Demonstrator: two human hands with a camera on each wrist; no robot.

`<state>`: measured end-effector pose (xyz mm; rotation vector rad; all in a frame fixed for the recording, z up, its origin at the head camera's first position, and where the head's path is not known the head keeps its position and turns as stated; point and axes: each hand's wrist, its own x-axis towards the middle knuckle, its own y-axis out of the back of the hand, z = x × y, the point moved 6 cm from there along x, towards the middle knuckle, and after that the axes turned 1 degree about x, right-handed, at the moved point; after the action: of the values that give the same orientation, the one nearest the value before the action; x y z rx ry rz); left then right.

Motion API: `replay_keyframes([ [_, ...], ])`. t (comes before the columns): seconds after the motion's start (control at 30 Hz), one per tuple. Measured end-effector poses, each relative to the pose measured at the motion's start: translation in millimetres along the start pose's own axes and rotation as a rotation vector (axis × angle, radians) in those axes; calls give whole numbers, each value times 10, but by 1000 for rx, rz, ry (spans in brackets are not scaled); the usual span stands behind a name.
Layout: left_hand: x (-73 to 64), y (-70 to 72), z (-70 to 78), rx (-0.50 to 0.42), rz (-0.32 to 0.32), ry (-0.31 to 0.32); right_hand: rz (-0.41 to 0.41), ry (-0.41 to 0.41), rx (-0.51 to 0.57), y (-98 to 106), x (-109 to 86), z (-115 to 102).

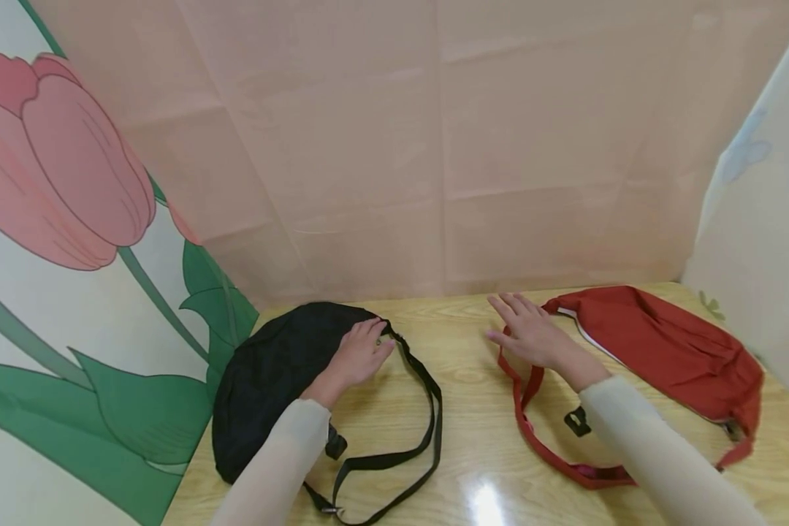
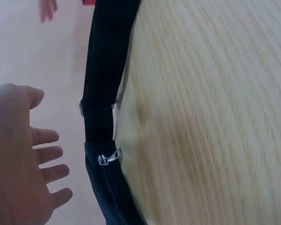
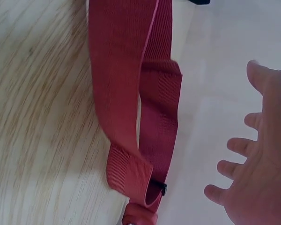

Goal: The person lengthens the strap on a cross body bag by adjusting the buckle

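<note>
A black waist bag [image 1: 283, 365] lies on the left of the wooden table, its black strap [image 1: 437, 409] looped out to the right. Over the bag's upper right end hovers my left hand [image 1: 358, 354], fingers extended. In the left wrist view that hand [image 2: 18, 159] is apart from the strap and the bag's silver zipper pull [image 2: 110, 157]. On the right lies a red waist bag [image 1: 657, 343]; its red strap [image 1: 532, 438] curves toward the middle. My right hand [image 1: 532, 336] is held above the strap's far end, fingers spread, holding nothing. The right wrist view shows this hand [image 3: 257, 150] beside the strap [image 3: 117, 84].
A black buckle [image 1: 576, 421] lies inside the red strap's loop, and another black buckle [image 1: 335, 443] sits near the black bag. Behind the table [image 1: 473, 380] hangs a pinkish-beige sheet [image 1: 434, 146]. Flower-printed panels [image 1: 151, 321] stand at both sides.
</note>
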<state>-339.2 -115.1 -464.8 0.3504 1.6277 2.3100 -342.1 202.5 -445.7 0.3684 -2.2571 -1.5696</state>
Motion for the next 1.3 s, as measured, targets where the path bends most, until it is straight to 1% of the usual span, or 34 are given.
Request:
replay_keyframes([
  [0.07, 14, -22, 16, -8, 1, 8, 4, 10, 3, -22, 25, -27],
  [0.2, 33, -89, 56, 26, -8, 34, 17, 30, 3, -50, 80, -81],
  [0.27, 30, -118, 86, 42, -20, 59, 20, 40, 3, -65, 114, -111],
  [0.47, 22, -207, 137, 87, -44, 121, -5, 56, 32, -113, 233, -210],
  [0.63, 8, -233, 221, 80, -41, 178, -24, 68, 69, -163, 323, -262],
  [0.83, 32, -284, 339, 96, -53, 221, -55, 61, 90, -247, 423, -259],
  [0.93, 54, -329, 361, 69, -60, 261, -71, 65, 87, -303, 479, -241],
  [1.0, 69, -359, 366, 42, -65, 288, -80, 84, 94, -341, 523, -242],
  [1.1, 82, -407, 360, 11, -84, 320, -94, 124, 117, -394, 593, -268],
  [1.3, 96, -474, 327, -50, -108, 365, -111, 218, 152, -434, 731, -405],
])
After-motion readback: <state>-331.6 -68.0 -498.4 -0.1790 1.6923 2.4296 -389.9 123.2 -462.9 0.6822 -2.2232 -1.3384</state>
